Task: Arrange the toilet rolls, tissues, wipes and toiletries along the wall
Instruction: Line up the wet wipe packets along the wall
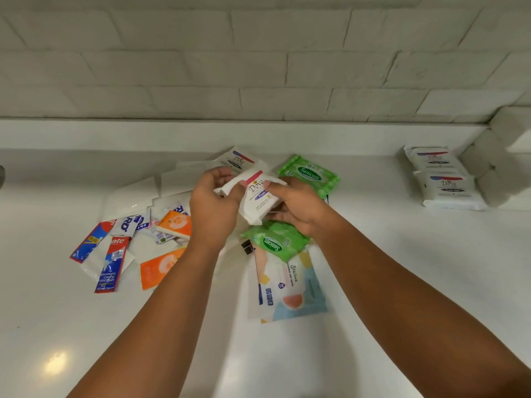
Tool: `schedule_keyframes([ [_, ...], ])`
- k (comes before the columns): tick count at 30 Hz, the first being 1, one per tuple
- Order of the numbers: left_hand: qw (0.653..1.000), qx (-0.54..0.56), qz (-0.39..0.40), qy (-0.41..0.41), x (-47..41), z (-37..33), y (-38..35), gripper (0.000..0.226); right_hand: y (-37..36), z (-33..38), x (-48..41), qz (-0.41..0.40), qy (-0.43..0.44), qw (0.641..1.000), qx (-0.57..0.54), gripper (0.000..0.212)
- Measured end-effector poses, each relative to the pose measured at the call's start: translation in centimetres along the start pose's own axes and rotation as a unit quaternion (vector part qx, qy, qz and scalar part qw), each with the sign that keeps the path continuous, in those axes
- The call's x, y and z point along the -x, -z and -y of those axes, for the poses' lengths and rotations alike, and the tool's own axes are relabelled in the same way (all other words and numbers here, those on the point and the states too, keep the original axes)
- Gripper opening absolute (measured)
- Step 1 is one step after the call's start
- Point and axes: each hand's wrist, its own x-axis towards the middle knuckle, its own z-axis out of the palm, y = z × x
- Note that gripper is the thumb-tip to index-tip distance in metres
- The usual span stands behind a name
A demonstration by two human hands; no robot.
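While the white Dove pack (255,199) is up off the bench (402,268), both hands hold it over the middle of the pile. The left hand (212,202) pinches the pack's left end with bent fingers. The right hand (296,208) grips its right side, with the thumb on the front.

Under the hands lies a messy pile. A second Dove pack (237,160) lies just behind the held one, nearer the wall (258,67). One green Sanicare pack (310,175) lies to the right of it. Another green pack (275,239) lies nearer the person, partly on top of a big wet wipes pack (290,285). To the left lie two orange packs (175,224) and some red and blue toothpaste sachets (113,262), mixed with flat white packets (135,196).

Far to the right, two more Dove packs (448,191) sit close together near the wall. White toilet rolls (488,168) sit just beside them.
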Motion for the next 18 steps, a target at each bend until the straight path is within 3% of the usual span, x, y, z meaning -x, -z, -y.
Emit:
schedule_keyframes([
  [7, 0.993, 0.085, 0.070, 0.042, 1.6, -1.9, -5.3, 0.033, 7.1, 1.7, 2.0, -0.011, 0.027, 0.999, -0.039, 0.045],
  [9, 0.986, 0.114, 0.082, 0.086, 2.9, -2.4, -8.1, 0.032, 10.0, 2.0, 2.8, -0.043, 0.041, 0.996, -0.073, 0.041],
  [14, 0.969, 0.092, 0.151, 0.173, 6.3, -3.9, -15.2, 0.030, 17.3, 2.2, 5.0, -0.149, 0.051, 0.983, -0.098, 0.064],
  [16, 0.962, 0.083, 0.167, 0.201, 7.5, -4.4, -17.7, 0.021, 20.1, 2.2, 5.8, -0.169, 0.047, 0.979, -0.105, 0.059],
  [18, 0.959, 0.094, 0.172, 0.205, 8.4, -4.7, -20.3, 0.010, 22.8, 2.3, 6.7, -0.175, 0.046, 0.977, -0.111, 0.040],
])
